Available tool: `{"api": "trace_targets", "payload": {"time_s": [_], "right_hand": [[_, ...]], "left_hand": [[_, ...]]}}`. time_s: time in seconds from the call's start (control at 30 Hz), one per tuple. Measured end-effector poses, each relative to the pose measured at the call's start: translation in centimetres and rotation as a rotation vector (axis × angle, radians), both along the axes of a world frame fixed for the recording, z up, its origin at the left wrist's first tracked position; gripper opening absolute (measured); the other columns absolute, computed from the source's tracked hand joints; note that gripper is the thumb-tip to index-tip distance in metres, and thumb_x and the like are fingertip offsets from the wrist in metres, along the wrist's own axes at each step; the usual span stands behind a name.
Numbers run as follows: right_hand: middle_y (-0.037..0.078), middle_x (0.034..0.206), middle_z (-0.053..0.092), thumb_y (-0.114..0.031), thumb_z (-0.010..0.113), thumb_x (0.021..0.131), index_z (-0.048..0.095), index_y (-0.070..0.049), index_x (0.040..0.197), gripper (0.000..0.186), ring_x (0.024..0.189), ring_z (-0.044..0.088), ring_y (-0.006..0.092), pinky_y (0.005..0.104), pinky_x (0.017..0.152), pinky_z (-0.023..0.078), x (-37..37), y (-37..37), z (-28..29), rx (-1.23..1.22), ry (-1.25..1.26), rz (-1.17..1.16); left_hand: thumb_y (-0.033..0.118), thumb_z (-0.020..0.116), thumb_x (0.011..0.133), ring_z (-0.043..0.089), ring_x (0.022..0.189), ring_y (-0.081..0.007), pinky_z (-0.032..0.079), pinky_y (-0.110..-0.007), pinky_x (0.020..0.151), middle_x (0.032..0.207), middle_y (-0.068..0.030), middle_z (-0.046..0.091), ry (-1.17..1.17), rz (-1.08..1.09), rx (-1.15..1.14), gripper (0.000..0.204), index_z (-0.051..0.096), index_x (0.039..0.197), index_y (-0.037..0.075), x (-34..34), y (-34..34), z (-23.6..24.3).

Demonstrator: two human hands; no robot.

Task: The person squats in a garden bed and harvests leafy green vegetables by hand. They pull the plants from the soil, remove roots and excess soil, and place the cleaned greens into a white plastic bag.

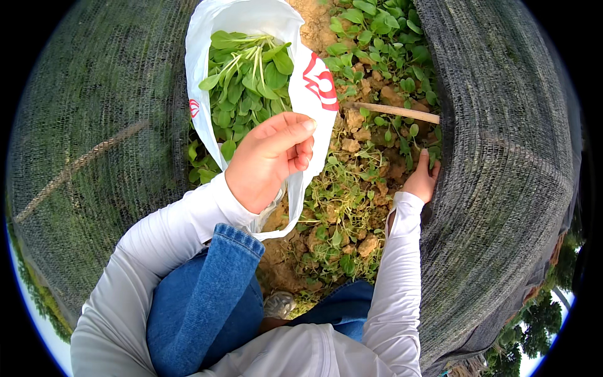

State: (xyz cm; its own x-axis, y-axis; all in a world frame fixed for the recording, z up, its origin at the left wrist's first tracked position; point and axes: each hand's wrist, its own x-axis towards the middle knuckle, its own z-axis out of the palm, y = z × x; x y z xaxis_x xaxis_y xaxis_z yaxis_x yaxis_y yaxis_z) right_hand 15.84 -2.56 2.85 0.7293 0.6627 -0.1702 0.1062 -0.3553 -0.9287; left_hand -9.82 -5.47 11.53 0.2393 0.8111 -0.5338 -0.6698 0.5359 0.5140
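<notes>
My left hand (pixel 271 156) is over the near side of a white plastic bag (pixel 251 17) with a red print. Its fingers are curled and the thumb is pressed to the index finger; what they hold, if anything, is too small to make out. Inside the open bag lies a heap of leafy green seedlings (pixel 242 94) with pale stems. Down at the soil on the right, beside the dark netting, my right hand (pixel 421 182) has its fingertips closed at the base of a small leafy seedling (pixel 413 131). Part of this grip is hidden.
Dark shade netting (pixel 496 176) rises on the right, and more netting (pixel 100 113) on the left. A bamboo strip (pixel 399 112) crosses the bed above my right hand. Denser seedlings (pixel 383 31) grow farther off; thin weeds (pixel 339 201) and clods cover the nearer soil.
</notes>
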Motion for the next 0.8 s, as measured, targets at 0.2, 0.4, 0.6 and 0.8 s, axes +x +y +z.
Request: {"api": "trace_targets", "payload": {"time_s": [0.2, 0.4, 0.6, 0.8], "right_hand": [[0.003, 0.079, 0.057, -0.004, 0.059, 0.074, 0.057, 0.000, 0.086, 0.013, 0.068, 0.049, 0.0082, 0.0207, 0.060, 0.040, -6.0, -4.5, 3.6, 0.163, 0.133, 0.091], [0.007, 0.082, 0.055, 0.007, 0.060, 0.066, 0.058, -0.002, 0.081, 0.018, 0.076, 0.053, 0.0153, 0.0259, 0.065, 0.044, -9.2, -7.2, 5.7, 0.338, -0.217, 0.374], [0.009, 0.083, 0.056, 0.007, 0.062, 0.061, 0.059, -0.005, 0.083, 0.025, 0.074, 0.054, 0.0192, 0.0261, 0.064, 0.044, -9.5, -8.5, 5.9, 0.345, -0.378, 0.611], [0.011, 0.089, 0.054, 0.007, 0.052, 0.070, 0.056, -0.002, 0.089, 0.022, 0.079, 0.053, 0.0183, 0.0242, 0.068, 0.042, -7.9, -7.9, 5.4, 0.239, -0.257, 0.613]], "left_hand": [[0.017, 0.052, 0.079, 0.048, 0.068, -0.0084, 0.041, -0.022, 0.065, 0.076, -0.0008, 0.053, 0.021, -0.396, -0.030, 0.023, 0.054, 0.096, 0.000, 4.2, -1.4, -2.2], [0.020, 0.053, 0.080, 0.050, 0.073, -0.0094, 0.041, -0.023, 0.070, 0.081, -0.0022, 0.054, -0.036, -0.334, -0.099, 0.025, 0.055, 0.097, 0.002, 5.7, -1.5, -3.2], [0.020, 0.053, 0.079, 0.050, 0.076, -0.0096, 0.039, -0.023, 0.070, 0.083, -0.0024, 0.055, -0.064, -0.266, -0.114, 0.021, 0.056, 0.093, 0.003, 5.0, -1.0, -2.9], [0.016, 0.053, 0.078, 0.052, 0.075, -0.0113, 0.040, -0.022, 0.070, 0.082, -0.0041, 0.056, 0.001, -0.265, -0.127, 0.016, 0.054, 0.089, 0.004, 4.4, -0.5, -3.4]]}}
